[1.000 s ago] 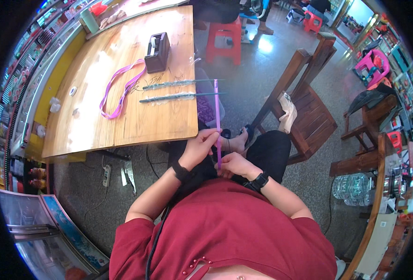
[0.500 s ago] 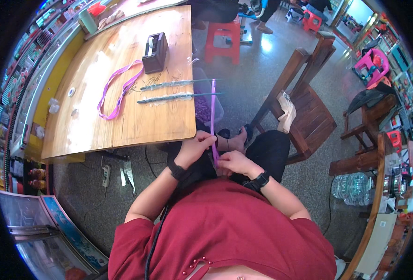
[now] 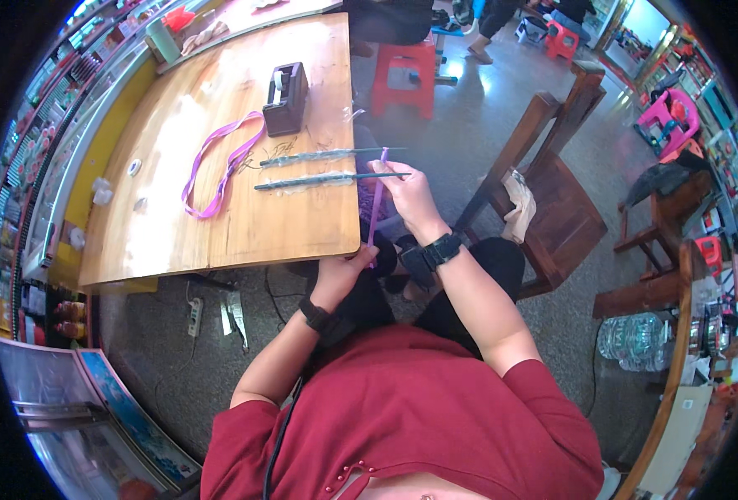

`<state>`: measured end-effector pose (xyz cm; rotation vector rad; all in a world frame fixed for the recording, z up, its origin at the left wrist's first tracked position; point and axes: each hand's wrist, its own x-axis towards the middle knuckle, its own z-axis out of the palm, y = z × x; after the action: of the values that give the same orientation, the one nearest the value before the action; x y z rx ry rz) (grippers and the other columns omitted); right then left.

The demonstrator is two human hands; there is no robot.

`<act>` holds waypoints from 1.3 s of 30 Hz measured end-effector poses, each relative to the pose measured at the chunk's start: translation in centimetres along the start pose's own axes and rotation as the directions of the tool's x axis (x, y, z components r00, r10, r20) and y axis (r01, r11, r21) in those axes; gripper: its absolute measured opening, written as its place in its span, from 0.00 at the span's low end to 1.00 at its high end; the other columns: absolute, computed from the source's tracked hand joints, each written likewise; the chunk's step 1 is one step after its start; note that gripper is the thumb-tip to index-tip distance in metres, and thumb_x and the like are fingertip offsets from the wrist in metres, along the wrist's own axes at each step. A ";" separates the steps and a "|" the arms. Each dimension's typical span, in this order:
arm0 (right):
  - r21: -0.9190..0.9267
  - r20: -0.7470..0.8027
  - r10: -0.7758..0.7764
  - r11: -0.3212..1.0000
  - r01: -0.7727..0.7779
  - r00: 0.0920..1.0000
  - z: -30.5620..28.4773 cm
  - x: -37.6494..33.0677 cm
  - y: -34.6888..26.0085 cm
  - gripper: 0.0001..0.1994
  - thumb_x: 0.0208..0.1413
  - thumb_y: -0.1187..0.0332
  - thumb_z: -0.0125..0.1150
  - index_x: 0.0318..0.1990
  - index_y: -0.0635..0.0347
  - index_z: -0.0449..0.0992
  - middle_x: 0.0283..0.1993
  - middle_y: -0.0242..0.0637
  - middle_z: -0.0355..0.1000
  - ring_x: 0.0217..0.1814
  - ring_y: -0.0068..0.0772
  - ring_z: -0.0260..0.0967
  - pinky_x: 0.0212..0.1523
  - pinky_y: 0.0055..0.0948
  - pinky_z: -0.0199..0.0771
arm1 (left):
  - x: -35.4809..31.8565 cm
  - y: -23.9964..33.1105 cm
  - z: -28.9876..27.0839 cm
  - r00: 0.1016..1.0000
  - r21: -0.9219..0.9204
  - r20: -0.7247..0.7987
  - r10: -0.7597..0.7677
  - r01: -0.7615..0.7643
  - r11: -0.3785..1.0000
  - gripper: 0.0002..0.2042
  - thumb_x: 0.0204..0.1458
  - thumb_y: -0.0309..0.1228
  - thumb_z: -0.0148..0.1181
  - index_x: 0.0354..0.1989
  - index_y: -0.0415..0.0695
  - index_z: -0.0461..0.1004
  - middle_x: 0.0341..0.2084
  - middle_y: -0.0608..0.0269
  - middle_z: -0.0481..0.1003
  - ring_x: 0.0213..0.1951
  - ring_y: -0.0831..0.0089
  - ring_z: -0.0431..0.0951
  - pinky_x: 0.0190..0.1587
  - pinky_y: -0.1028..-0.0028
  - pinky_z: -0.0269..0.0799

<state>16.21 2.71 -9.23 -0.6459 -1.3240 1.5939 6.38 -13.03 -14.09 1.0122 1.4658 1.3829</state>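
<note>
A narrow purple ribbon (image 3: pixel 375 215) hangs from the two sticks at the table's right edge down toward my lap. My left hand (image 3: pixel 345 273) is closed on its lower part, just below the table corner. Farther up, my right hand (image 3: pixel 410 200) pinches at the ribbon beside the lower stick's free end; its fingertips partly cover the ribbon there. The upper dark stick (image 3: pixel 302 156) and the lower dark stick (image 3: pixel 306 182) lie side by side, fixed to the tabletop with clear tape, their ends sticking out past the edge.
On the wooden table (image 3: pixel 260 229) are a loose purple ribbon loop (image 3: pixel 190 183), a dark tape dispenser (image 3: pixel 287 104) and a small tape roll (image 3: pixel 134 167). A wooden chair (image 3: pixel 556 208) stands at right, a red stool (image 3: pixel 404 79) beyond. A power strip (image 3: pixel 195 317) lies below the table.
My right hand has moved up and away from my lap to the sticks' ends. My left hand has shifted slightly down and left. The ribbon now slants between both hands.
</note>
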 end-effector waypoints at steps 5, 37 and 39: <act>-0.122 0.039 0.028 0.992 -0.024 0.999 0.4 0.5 -0.1 0.13 0.60 0.65 0.63 0.42 0.69 0.80 0.37 0.29 0.77 0.38 0.15 0.68 0.40 0.19 0.67 | -0.1 -0.3 -0.1 0.998 0.033 -0.002 0.058 -0.058 0.998 0.06 0.54 0.29 0.66 0.30 0.39 0.79 0.23 0.69 0.77 0.27 0.81 0.74 0.33 0.79 0.69; 0.024 0.126 0.341 0.938 -0.346 0.932 0.3 -4.2 -2.6 0.15 0.64 0.62 0.56 0.47 0.66 0.75 0.34 0.40 0.78 0.33 0.27 0.76 0.39 0.26 0.77 | -7.1 6.8 -1.3 0.627 0.149 0.734 0.261 -0.524 0.838 0.05 0.51 0.27 0.66 0.35 0.41 0.81 0.28 0.57 0.80 0.32 0.63 0.81 0.36 0.70 0.77; 0.030 0.134 0.329 0.942 -0.336 0.935 0.3 -4.1 -2.8 0.15 0.64 0.62 0.56 0.47 0.66 0.76 0.34 0.40 0.78 0.33 0.27 0.76 0.38 0.26 0.77 | -7.0 6.8 -1.4 0.625 0.139 0.733 0.268 -0.523 0.841 0.05 0.51 0.27 0.66 0.35 0.41 0.81 0.28 0.57 0.80 0.32 0.64 0.81 0.36 0.70 0.77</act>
<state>18.62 -1.16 -7.12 -0.7783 -1.3101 1.9653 7.16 -19.75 -6.85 1.9425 0.9229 0.8453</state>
